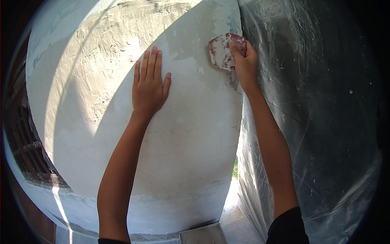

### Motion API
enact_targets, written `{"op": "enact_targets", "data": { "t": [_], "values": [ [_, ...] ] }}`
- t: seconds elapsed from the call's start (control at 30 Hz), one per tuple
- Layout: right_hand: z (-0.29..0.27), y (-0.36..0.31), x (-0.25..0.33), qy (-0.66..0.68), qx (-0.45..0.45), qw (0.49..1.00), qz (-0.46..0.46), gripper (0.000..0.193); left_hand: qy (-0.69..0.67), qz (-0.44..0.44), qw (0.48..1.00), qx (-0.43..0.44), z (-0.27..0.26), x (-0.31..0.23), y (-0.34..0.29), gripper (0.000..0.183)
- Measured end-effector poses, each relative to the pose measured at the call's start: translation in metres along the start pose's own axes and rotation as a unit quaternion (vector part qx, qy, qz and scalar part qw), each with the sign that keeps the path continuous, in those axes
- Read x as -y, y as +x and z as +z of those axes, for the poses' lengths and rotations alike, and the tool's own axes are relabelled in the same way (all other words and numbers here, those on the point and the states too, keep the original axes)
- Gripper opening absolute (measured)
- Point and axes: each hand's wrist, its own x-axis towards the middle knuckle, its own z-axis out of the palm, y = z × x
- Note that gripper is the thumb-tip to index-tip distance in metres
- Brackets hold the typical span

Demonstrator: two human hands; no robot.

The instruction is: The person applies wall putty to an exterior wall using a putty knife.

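Observation:
My left hand [150, 83] lies flat on the grey plastered wall [178, 134], fingers stretched upward and thumb apart, holding nothing. At the wall's upper right edge, my right hand [246, 61] grips a reddish-brown putty scraper [222, 53] smeared with whitish plaster. My thumb presses on the scraper's face, while the fingers behind it are mostly hidden. The scraper is at the wall surface; whether its whole edge touches cannot be told. Around it the plaster looks darker and patchy.
Clear plastic sheeting [317, 122] hangs over a dark surface to the right of the wall edge. Brown wooden slats [30, 150] show at the far left. A greyish flat piece [203, 235] lies at the wall's foot. Sunlight falls on rough plaster [109, 53] at upper left.

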Motion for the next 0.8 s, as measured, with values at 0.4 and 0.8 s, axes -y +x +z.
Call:
{"op": "enact_targets", "data": {
  "t": [0.4,0.8],
  "values": [
    [-0.019,-0.006,-0.021,-0.165,0.072,0.984,-0.012,0.025,0.022,-0.001,1.000,-0.001,0.001,0.001,0.001,0.063],
    [-0.040,-0.014,-0.007,-0.004,0.051,0.999,0.013,0.026,0.004,0.000,1.000,0.001,0.000,-0.001,0.001,0.062]
  ]
}}
